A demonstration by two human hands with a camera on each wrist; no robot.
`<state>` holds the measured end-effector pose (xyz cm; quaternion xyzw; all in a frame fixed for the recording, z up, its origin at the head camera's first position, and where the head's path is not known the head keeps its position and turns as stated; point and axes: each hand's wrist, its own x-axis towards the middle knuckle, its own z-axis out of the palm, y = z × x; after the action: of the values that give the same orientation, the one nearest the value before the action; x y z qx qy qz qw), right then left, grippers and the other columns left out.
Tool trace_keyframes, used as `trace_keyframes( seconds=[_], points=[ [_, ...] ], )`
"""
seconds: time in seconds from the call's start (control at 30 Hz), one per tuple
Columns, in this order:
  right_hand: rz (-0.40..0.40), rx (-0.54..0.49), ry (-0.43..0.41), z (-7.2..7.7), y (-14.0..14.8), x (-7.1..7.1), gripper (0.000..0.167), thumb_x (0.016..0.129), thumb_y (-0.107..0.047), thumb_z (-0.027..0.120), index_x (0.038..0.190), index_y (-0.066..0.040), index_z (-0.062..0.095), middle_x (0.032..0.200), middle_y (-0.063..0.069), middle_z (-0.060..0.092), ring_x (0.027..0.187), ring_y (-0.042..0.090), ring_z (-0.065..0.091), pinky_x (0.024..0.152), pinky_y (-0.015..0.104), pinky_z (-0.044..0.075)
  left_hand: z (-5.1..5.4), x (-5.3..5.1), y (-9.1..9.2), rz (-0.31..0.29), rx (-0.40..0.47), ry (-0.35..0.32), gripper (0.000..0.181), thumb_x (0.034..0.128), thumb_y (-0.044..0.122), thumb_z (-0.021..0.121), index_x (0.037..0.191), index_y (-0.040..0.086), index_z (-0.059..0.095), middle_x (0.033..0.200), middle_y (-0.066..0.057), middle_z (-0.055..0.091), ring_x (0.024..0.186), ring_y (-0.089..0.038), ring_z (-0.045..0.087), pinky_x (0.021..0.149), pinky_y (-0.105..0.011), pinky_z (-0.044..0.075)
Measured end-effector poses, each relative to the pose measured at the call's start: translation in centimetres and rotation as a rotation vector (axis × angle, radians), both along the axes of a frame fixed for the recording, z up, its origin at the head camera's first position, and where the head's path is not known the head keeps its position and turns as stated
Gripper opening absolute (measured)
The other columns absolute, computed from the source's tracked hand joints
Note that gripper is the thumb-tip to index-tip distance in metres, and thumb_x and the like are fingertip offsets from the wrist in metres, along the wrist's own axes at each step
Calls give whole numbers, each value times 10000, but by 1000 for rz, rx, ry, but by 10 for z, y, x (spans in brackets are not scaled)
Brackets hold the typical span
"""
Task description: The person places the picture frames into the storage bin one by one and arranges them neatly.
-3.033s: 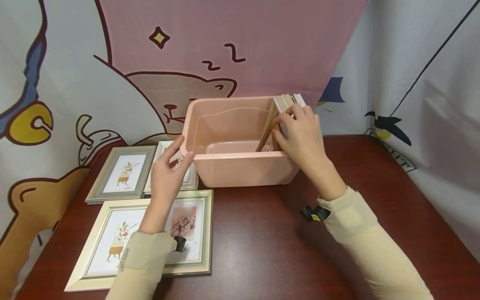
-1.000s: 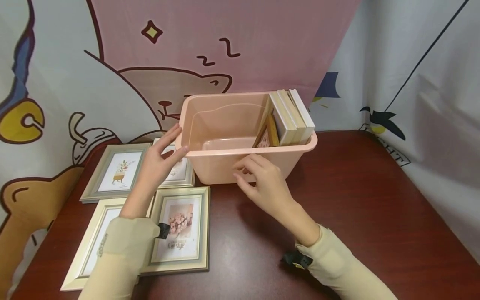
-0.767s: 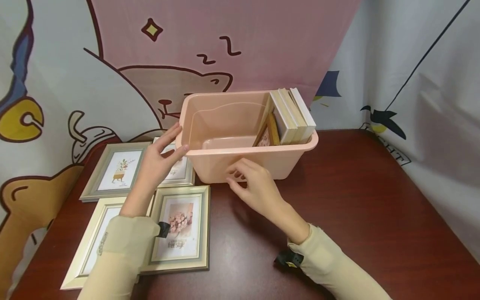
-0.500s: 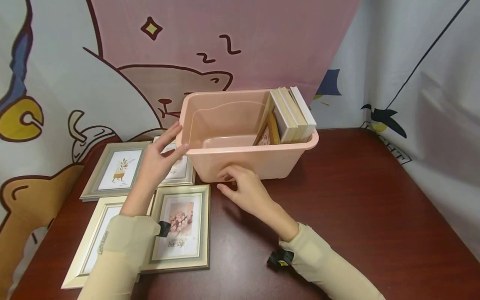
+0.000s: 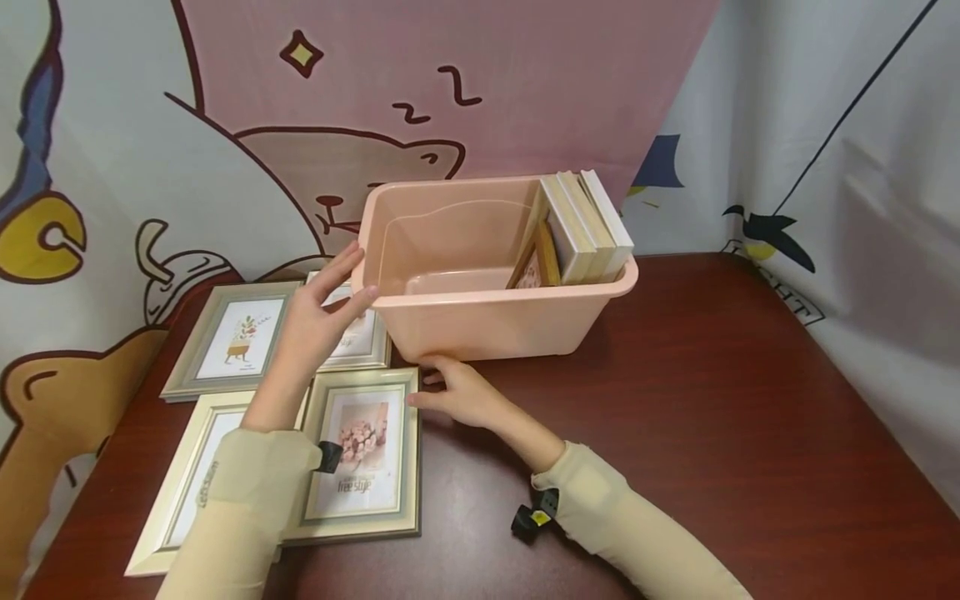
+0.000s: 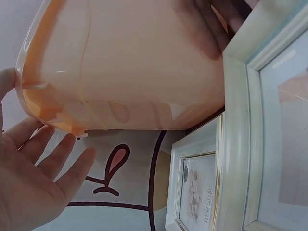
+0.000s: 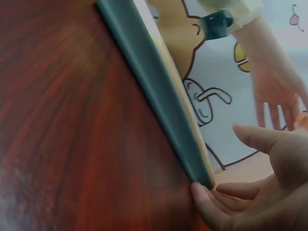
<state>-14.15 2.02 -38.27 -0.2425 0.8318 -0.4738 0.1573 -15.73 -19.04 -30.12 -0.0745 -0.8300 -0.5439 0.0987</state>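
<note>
"One glossy, wood-grained table (image 5: 720, 375); what is borne?"

"A smooth, rounded pink tub (image 5: 487, 327); before its left end, a flat ridged frame (image 5: 365, 454)."

"Hidden?"

"A cream frame (image 5: 193, 479), partly covered by a sleeve (image 5: 243, 500). Tub rim is touched by left hand (image 5: 311, 329), ridged frame by right hand (image 5: 463, 396), fingers held wide."

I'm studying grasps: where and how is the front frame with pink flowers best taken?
Probably pinched at the right edge of that front frame, from the right: it lies flat, a cream frame sits to its left, and no frame blocks that thick edge.
</note>
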Motion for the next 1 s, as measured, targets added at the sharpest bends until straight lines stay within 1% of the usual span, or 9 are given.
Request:
trace_keyframes(
  seconds=[0.07, 0.17, 0.23, 0.3, 0.37, 0.6, 0.67, 0.87, 1.0],
  points=[
    [-2, 52, 26, -3, -4, 0, 665, 858, -238, 764, 1403, 44, 509, 1402, 217, 538, 1126, 335, 632, 987, 396, 543, 0, 0, 0, -1, 6, 0, 546, 958, 224, 670, 1472, 152, 500, 1586, 98, 399, 1446, -132, 406, 1097, -358, 486],
    [-9, 183, 86, -5, -11, 2, 779, 810, -296, 812, 1440, 23, 483, 1448, 221, 478, 1202, 329, 578, 1041, 418, 503, 1, 0, -1, 1, 12, 5, 540, 960, 205, 666, 1469, 136, 502, 1587, 82, 401, 1433, -151, 426, 1028, -203, 507],
    [-17, 267, 102, -5, -13, 4, 821, 782, -316, 837, 1446, 12, 482, 1470, 222, 446, 1267, 338, 536, 1086, 428, 470, 1, 0, -1, -1, 13, 7, 538, 961, 198, 662, 1469, 127, 501, 1589, 71, 400, 1425, -169, 438, 973, -117, 500],
    [-27, 322, 107, -3, -15, 5, 794, 763, -313, 854, 1413, -1, 521, 1467, 206, 448, 1298, 338, 520, 1109, 429, 455, 1, -1, 0, 0, 4, 12, 539, 961, 205, 662, 1470, 126, 501, 1590, 66, 400, 1424, -177, 443, 942, -73, 488],
    [-37, 346, 96, -1, -16, 6, 715, 757, -289, 858, 1349, -10, 570, 1431, 182, 476, 1257, 326, 546, 1085, 419, 472, 1, -1, 0, 3, -6, 10, 540, 961, 214, 663, 1469, 131, 502, 1588, 68, 402, 1416, -185, 455, 925, -68, 492],
    [-43, 356, 81, 5, -10, 7, 505, 779, -214, 839, 1204, -30, 636, 1382, 148, 523, 1250, 296, 542, 1080, 395, 468, 0, 0, 1, 25, -47, 16, 540, 958, 239, 670, 1466, 155, 510, 1579, 83, 412, 1427, -189, 446, 871, -36, 484],
    [-46, 351, 77, 6, -6, 8, 461, 779, -195, 835, 1173, -41, 652, 1364, 156, 525, 1191, 288, 559, 1046, 389, 484, 1, 0, 1, 30, -55, 13, 541, 955, 253, 674, 1465, 168, 513, 1576, 93, 415, 1420, -195, 455, 854, -34, 485],
    [-45, 315, 78, 9, 11, 9, 280, 796, -139, 808, 1043, -88, 687, 1238, 132, 577, 961, 198, 566, 857, 335, 506, 3, 1, 2, 35, -66, -10, 558, 951, 284, 680, 1474, 201, 503, 1578, 120, 402, 1430, -193, 443, 901, -57, 482],
    [-48, 229, 43, 12, 26, 7, 156, 824, -84, 769, 959, -104, 693, 1017, 82, 686, 725, 153, 641, 667, 258, 542, 4, 3, 1, 41, -77, -19, 566, 952, 291, 679, 1480, 213, 494, 1581, 127, 394, 1429, -197, 444, 904, -86, 495]
  ],
)
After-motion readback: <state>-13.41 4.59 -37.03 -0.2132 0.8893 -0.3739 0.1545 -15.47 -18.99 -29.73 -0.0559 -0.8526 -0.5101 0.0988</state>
